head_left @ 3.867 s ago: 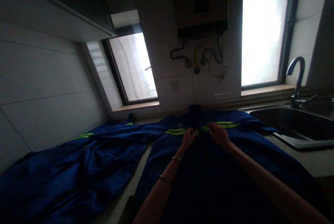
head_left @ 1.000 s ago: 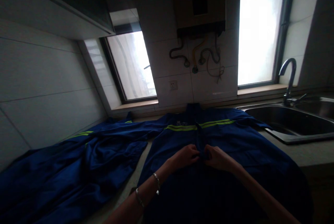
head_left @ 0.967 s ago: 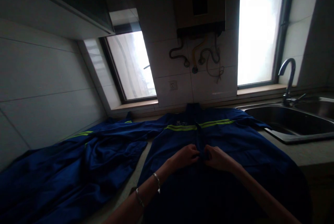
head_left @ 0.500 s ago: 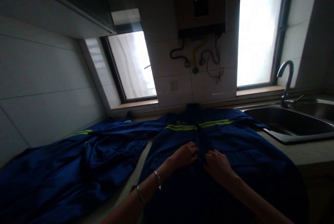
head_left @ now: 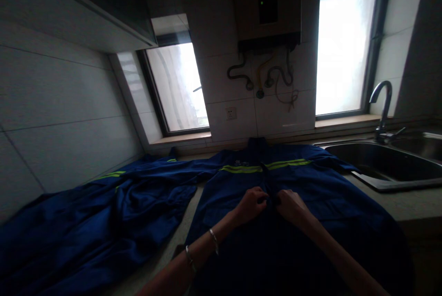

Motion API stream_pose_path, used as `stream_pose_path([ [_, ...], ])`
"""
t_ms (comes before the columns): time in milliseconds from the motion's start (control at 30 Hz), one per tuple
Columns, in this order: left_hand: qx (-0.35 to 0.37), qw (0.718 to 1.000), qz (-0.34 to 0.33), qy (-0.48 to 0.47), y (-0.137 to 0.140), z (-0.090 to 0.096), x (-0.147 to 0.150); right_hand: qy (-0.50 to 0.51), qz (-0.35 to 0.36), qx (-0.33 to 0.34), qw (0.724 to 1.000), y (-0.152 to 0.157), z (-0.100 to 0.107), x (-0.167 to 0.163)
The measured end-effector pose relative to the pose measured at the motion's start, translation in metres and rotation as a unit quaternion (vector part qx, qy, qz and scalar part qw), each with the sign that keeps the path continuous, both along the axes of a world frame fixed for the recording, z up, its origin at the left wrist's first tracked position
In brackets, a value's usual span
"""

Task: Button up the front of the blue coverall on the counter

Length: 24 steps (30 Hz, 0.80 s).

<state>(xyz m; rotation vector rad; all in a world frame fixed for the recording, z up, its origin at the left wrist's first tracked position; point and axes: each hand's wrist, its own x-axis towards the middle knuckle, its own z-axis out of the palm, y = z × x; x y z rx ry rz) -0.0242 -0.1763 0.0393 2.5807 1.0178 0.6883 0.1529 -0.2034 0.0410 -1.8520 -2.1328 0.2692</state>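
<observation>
Where it lies spread flat on the table (head_left: 407,204), I log the blue work jacket (head_left: 311,194) as soft, light, limp cloth, best taken at its front placket, which my left hand (head_left: 251,204) and right hand (head_left: 290,205) pinch closed-fingered.

1. Dark blue work jacket (head_left: 311,204) lies flat, front up, collar away from the fingers (head_left: 263,198).
2. Neon yellow stripe (head_left: 265,166) crosses the chest just beyond them.
3. Its front placket is pinched between both sets.
</observation>
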Motion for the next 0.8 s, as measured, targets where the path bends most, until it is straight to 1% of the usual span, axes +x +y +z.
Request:
stream_pose_path([
  [67,0.019,0.998,-0.030,0.044,0.000,-0.001,-0.001,0.067,0.004,-0.002,0.998,0.008,-0.006,0.012],
  [100,0.028,0.996,-0.047,0.070,0.000,-0.002,-0.001,0.123,0.012,-0.011,0.992,0.011,-0.009,0.017],
  [133,0.036,0.993,-0.061,0.093,0.001,-0.003,-0.002,0.192,0.021,-0.027,0.981,0.013,-0.012,0.022],
  [167,0.041,0.991,-0.069,0.109,0.001,-0.005,-0.002,0.269,0.029,-0.049,0.962,0.014,-0.014,0.026],
  [233,0.049,0.989,-0.066,0.122,0.002,-0.007,-0.001,0.410,0.040,-0.100,0.905,0.013,-0.015,0.033],
  [267,0.057,0.989,-0.053,0.125,0.003,-0.009,0.000,0.462,0.048,-0.127,0.876,0.012,-0.015,0.035],
  [300,0.069,0.988,-0.035,0.132,0.002,-0.010,0.001,0.499,0.054,-0.149,0.852,0.011,-0.014,0.037],
  [333,0.085,0.986,-0.014,0.142,0.001,-0.012,0.003,0.523,0.061,-0.166,0.834,0.010,-0.012,0.038],
  [400,0.118,0.978,0.022,0.170,-0.002,-0.014,0.007,0.542,0.068,-0.189,0.816,0.010,-0.011,0.037],
  [433,0.132,0.974,0.032,0.180,-0.004,-0.015,0.009,0.545,0.068,-0.191,0.813,0.011,-0.012,0.036],
  [500,0.152,0.971,0.048,0.180,-0.007,-0.016,0.011,0.543,0.067,-0.181,0.818,0.014,-0.018,0.032],
  [633,0.173,0.972,0.068,0.145,-0.009,-0.017,0.011,0.512,0.090,-0.115,0.846,0.022,-0.036,0.023],
  [700,0.170,0.975,0.063,0.125,-0.008,-0.019,0.011,0.503,0.098,-0.077,0.855,0.023,-0.044,0.019],
  [800,0.147,0.983,0.050,0.094,-0.006,-0.022,0.010,0.504,0.098,-0.042,0.857,0.022,-0.049,0.012],
])
